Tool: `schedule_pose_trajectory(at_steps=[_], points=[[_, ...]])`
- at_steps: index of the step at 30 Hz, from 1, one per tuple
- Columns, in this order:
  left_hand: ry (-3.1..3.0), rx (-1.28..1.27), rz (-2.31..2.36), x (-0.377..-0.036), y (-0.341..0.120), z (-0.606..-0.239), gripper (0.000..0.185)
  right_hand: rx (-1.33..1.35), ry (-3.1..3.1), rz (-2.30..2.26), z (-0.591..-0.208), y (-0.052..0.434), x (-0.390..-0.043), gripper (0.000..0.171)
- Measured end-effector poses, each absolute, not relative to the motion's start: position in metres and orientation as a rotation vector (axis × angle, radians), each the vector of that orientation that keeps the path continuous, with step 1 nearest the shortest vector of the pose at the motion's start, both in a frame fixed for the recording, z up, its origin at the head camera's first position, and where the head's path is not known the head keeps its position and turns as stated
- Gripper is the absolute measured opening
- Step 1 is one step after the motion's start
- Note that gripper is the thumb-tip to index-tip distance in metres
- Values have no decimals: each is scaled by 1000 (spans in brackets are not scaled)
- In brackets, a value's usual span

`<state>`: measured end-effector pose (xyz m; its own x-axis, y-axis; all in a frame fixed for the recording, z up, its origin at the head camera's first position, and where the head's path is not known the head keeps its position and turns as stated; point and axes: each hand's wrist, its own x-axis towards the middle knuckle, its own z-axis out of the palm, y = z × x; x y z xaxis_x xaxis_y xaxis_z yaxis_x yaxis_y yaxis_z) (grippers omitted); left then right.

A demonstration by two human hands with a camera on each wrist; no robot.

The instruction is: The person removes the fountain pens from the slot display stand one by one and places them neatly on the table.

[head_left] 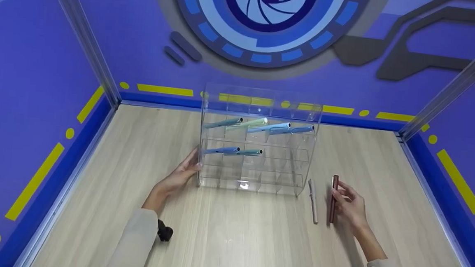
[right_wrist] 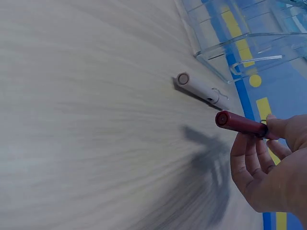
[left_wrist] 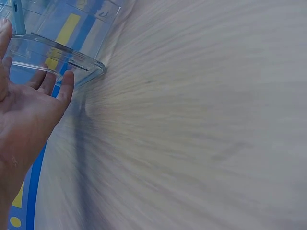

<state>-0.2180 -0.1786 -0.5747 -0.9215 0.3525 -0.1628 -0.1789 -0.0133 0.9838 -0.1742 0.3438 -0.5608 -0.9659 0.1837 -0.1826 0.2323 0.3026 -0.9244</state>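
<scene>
A clear plastic pen rack (head_left: 254, 142) stands on the table with several blue and green pens lying in its compartments. At its left side, my left hand (head_left: 179, 176) touches the rack, the thumb near the front edge; in the left wrist view the fingers (left_wrist: 67, 86) are loosely bent beside the clear panel. To the right of the rack, my right hand (head_left: 350, 203) pinches a dark red pen (head_left: 333, 199) between thumb and fingers. In the right wrist view this red pen (right_wrist: 240, 123) is held above the table. A pale grey-pink pen (head_left: 313, 202) lies between the rack and the right hand.
The wood-grain table (head_left: 231, 240) is bordered by blue-purple panels (head_left: 28, 108) with yellow marks at the left, back and right. Metal posts (head_left: 82, 37) stand at the back corners. Each wrist carries a black mount (head_left: 164, 230).
</scene>
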Motion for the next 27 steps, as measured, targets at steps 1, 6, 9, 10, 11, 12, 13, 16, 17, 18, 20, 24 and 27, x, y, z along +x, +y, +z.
schedule_pose_trajectory(at_steps=[1, 6, 9, 10, 11, 12, 13, 16, 17, 18, 20, 24, 27], points=[[1906, 184, 1992, -218, -179, -574, 73, 400, 2500, -1764, -562, 345, -174, 57], [1901, 207, 1995, -218, -179, -574, 74, 369, 2533, -1655, -567, 347, -173, 57], [1901, 227, 1995, -219, -179, -576, 75, 352, 2576, -1606, -567, 346, -173, 54], [1901, 233, 1994, -219, -178, -576, 76, 349, 2592, -1592, -567, 346, -172, 53], [1898, 235, 1996, -219, -178, -576, 76, 341, 2606, -1578, -568, 346, -172, 52], [1895, 240, 2001, -219, -178, -576, 76, 333, 2615, -1574, -568, 345, -172, 51], [1893, 237, 2004, -220, -178, -576, 76, 324, 2622, -1569, -568, 345, -172, 50], [1892, 227, 2008, -220, -178, -576, 75, 271, 2676, -1504, -569, 343, -173, 47], [1891, 225, 2011, -220, -178, -576, 74, 249, 2696, -1480, -570, 343, -174, 46], [1891, 226, 2011, -220, -178, -576, 74, 229, 2719, -1457, -570, 342, -175, 44], [1891, 224, 2010, -221, -179, -576, 74, 195, 2773, -1403, -572, 340, -176, 41], [1881, 243, 2014, -220, -180, -577, 73, 155, 2826, -1368, -574, 337, -180, 40], [1873, 249, 2020, -219, -180, -577, 72, 141, 2834, -1368, -575, 335, -183, 41]])
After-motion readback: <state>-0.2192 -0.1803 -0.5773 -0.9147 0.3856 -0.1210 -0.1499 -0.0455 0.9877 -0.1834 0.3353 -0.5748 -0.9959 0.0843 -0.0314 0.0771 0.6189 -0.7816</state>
